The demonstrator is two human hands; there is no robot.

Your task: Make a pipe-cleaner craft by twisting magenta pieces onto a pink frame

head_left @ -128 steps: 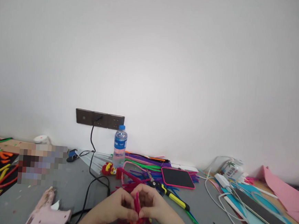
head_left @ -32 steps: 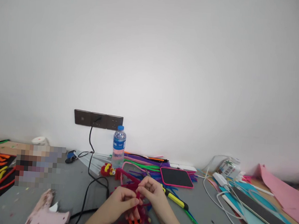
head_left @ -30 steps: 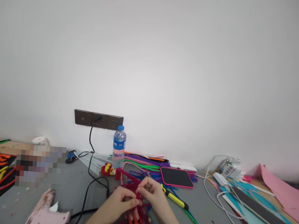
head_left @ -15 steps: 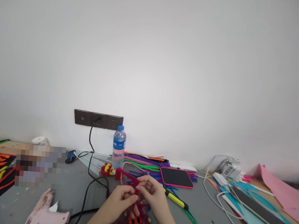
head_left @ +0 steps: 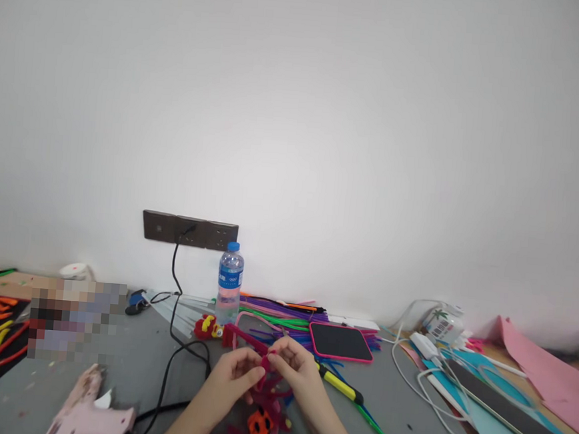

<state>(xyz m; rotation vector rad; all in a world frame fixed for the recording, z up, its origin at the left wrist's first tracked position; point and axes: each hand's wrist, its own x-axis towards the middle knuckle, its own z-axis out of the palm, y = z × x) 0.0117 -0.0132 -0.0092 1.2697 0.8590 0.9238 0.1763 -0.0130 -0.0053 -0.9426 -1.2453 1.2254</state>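
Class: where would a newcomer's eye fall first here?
Probably on the left hand and right hand, pinching a magenta fuzzy piece at bottom centre, near an orange shape. Next, perhaps the upright bottle by the wall, then the pink glue gun at lower left.

Clutter Around My Bench [head_left: 125,358]

On my feed's clock face, a dark socket panel [head_left: 202,235] sits at nine on the white wall [head_left: 298,111]. Between seven and eight I see a blue-capped bottle [head_left: 230,279] standing upright. A pink-cased phone [head_left: 340,342] lies screen-up at five; near four, a palm-printed packet [head_left: 443,323] and a pink sheet [head_left: 547,378].
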